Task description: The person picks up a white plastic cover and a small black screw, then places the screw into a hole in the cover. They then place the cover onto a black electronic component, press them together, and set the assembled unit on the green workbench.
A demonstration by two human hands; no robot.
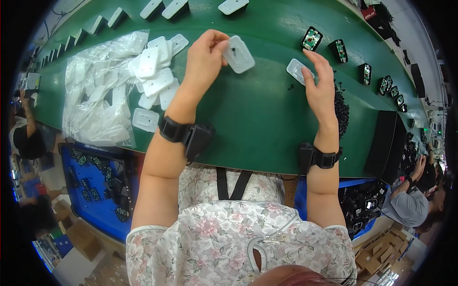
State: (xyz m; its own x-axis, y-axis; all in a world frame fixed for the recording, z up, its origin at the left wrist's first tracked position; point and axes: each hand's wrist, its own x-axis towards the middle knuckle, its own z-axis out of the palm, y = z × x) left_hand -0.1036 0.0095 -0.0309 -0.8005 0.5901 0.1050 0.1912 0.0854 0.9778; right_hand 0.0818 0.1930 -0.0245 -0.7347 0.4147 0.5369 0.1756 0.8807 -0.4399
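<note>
Between the thumb and fingers of my left hand [208,52] is a white plastic cover [240,56], rounded and tilted above the green table. My right hand [318,86] has its fingers stretched and apart. Its thumb overlaps the edge of a second, whitish cover [295,69]; I cannot tell whether they touch. Just beyond the right fingertips stands a black housing with a green circuit board [312,39] inside. A heap of black small parts [341,112] lies beside my right wrist, partly hidden by it. Left of my left hand is a pile of white covers [155,71].
A clear plastic bag [95,109] of white covers lies at the left. White-topped black units [175,8] line the far edge. Open housings [365,74] curve along the right, near a black box [381,143]. Blue bins [90,209] stand below the table; co-workers [405,200] sit at both sides.
</note>
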